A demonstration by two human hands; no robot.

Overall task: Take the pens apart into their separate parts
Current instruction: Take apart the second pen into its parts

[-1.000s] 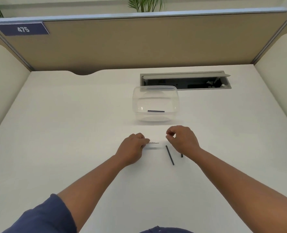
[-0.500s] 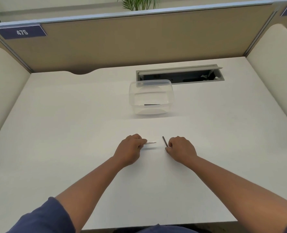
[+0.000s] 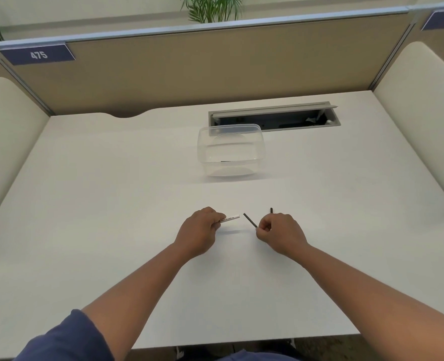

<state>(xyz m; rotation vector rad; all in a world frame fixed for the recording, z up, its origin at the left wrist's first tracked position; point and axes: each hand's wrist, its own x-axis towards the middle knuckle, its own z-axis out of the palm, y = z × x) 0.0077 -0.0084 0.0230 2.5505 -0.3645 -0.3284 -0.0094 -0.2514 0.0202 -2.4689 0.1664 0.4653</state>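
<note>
My left hand (image 3: 198, 231) is closed around a white pen barrel (image 3: 230, 219) with black print, whose free end points right, just above the desk. My right hand (image 3: 280, 233) pinches the near end of a thin black refill rod (image 3: 250, 221), which slants up and left from my fingers. A short black pen piece (image 3: 271, 210) lies on the desk just beyond my right knuckles. The barrel tip and the rod tip are a small gap apart.
A clear plastic tub (image 3: 231, 152) stands on the white desk (image 3: 111, 204) beyond my hands, with a dark pen part in its bottom. An open cable slot (image 3: 274, 117) sits behind it. Beige partition walls close the back and both sides.
My right hand came down onto the black rod that lay on the desk and picked up its near end. My left hand kept hold of the white barrel. The view shifted.
</note>
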